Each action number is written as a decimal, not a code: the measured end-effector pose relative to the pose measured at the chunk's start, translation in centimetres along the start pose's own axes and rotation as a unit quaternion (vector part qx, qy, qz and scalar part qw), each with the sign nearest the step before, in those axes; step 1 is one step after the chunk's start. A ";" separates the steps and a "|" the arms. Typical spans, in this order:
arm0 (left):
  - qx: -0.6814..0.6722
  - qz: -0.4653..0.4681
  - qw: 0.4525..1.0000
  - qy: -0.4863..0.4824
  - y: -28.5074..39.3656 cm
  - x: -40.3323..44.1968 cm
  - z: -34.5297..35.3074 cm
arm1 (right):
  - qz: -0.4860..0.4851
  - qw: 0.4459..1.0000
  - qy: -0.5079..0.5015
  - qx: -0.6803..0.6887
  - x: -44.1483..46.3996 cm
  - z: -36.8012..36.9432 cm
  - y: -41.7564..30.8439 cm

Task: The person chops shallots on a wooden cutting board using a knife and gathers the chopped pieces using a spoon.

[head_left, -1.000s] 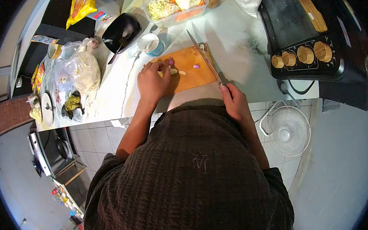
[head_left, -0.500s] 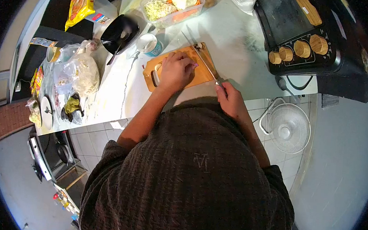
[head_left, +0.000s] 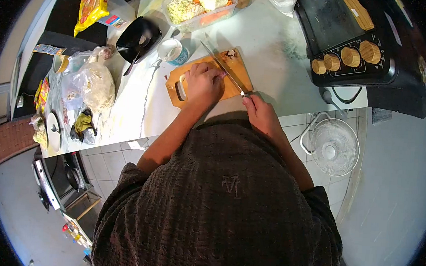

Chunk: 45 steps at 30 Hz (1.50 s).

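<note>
My right hand [head_left: 260, 112] is closed round the handle of a long knife [head_left: 229, 73], whose blade slants up and left across the wooden cutting board [head_left: 237, 66]. On the board, my left hand [head_left: 205, 83] has its fingers bent around a small purple onion piece [head_left: 223, 75], of which only a bit shows at the fingertips. The blade lies right beside that piece. Dark scraps [head_left: 231, 53] sit at the board's upper right corner. My left palm covers the middle of the board, and what lies under it is hidden.
Behind the board are a white-and-blue cup [head_left: 177, 56], a black bowl [head_left: 136, 40] and a plastic container of cut vegetables [head_left: 193, 20]. Plastic bags [head_left: 96, 84] lie to the left. An electric griddle [head_left: 353, 68] stands at the right, above a floor fan [head_left: 330, 147].
My left hand has moved right across the board and taken hold of the purple piece. The knife has shifted left, coming up to my left fingertips.
</note>
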<state>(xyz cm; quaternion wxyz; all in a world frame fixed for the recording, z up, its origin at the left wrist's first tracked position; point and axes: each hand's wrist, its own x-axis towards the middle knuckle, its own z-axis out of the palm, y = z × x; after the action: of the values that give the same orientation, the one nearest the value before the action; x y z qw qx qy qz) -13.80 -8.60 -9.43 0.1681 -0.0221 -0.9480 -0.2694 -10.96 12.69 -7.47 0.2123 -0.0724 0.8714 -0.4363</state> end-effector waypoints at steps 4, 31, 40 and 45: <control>-0.009 0.006 1.000 0.015 -0.5 0.1 0.5 | -0.001 1.000 0.012 -0.022 0.2 0.1 -0.2; -0.036 0.014 0.999 0.005 -0.3 0.2 -0.1 | 0.041 0.990 -0.004 -0.134 1.3 0.8 -1.2; 0.010 -0.010 1.000 0.004 -1.0 0.0 0.3 | 0.033 0.988 0.000 -0.152 0.0 0.3 -0.3; 0.035 -0.027 0.999 -0.005 -0.7 -0.2 -0.1 | 0.010 0.988 0.029 -0.151 -0.4 0.5 -0.4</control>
<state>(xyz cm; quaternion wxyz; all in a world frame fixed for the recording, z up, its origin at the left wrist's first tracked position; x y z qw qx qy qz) -13.69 -9.21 -9.79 0.1562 0.0082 -0.9580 -0.2405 -10.44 12.20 -7.34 0.1780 -0.0818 0.9338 -0.2993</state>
